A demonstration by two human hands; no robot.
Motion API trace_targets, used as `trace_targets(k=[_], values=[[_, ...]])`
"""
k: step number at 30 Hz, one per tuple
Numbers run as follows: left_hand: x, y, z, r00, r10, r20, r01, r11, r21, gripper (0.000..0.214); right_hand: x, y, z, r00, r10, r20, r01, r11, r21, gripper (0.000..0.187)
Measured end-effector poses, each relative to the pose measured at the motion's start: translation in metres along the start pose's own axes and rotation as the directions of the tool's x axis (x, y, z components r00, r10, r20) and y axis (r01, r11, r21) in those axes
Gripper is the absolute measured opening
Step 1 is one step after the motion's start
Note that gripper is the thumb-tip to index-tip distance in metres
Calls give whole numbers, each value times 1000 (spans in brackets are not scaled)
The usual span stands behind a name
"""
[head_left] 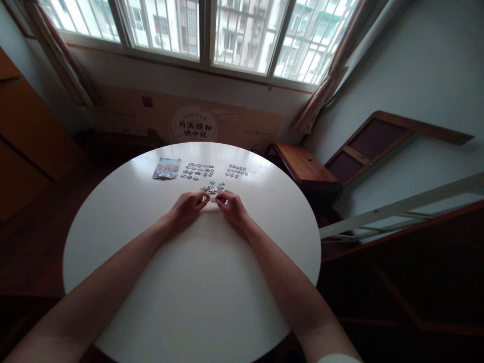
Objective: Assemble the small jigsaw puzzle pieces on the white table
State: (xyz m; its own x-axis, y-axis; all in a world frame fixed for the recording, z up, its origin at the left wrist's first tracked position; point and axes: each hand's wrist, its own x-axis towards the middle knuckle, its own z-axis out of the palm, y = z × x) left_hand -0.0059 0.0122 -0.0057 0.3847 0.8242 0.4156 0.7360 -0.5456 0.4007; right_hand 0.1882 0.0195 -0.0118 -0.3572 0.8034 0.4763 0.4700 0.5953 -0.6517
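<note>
Puzzle pieces (pixel 213 191) between curled hands (pixel 231 205)

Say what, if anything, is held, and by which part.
Puzzle pieces show between the left hand and right hand, but are too small to tell whether either holds one, or where.

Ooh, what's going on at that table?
A person has both bare hands over a round white table with little jigsaw pieces on it. The left hand and the right hand meet at a small piece, but it's too tiny to tell which fingers grip it. Just beyond is a jumbled pile. Farther back, more pieces lie in two groups, with a colorful packet to the left of them.
</note>
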Motion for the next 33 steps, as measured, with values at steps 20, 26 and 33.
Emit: trace_targets(k=[20, 26, 33], values=[[0, 0, -1, 1000, -28, 5, 27, 999, 23, 29, 0, 3, 2, 1000, -15, 0, 15, 1000, -9, 9], [0, 1, -1, 1000, -9, 6, 9, 1000, 22, 26, 1, 3, 1, 1000, -20, -2, 20, 1000, -4, 8], [0, -2, 1, 1000, -1, -1, 1, 1000, 24, 26, 1, 0, 1, 1000, -10, -2, 10, 1000, 5, 9]])
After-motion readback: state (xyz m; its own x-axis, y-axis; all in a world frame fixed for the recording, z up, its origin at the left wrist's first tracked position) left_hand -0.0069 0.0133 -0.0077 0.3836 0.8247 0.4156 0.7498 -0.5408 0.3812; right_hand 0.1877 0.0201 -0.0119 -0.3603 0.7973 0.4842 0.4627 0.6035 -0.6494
